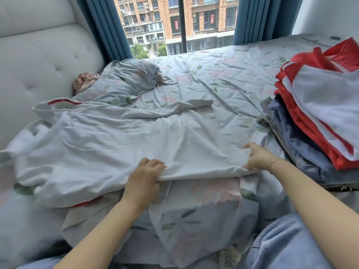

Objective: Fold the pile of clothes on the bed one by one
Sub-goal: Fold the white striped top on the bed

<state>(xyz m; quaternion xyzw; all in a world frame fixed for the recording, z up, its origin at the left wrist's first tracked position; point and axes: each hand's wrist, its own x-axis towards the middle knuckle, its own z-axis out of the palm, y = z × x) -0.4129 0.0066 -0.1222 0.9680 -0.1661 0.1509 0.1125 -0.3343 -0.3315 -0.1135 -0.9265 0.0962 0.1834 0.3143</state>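
White garment hem gripped by both hands.

Head camera looks forward and down, close over the bed, facing the window.

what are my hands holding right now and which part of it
Both hands grip the white garment by its near edge: the left hand partway along it, the right hand at the right-hand corner.
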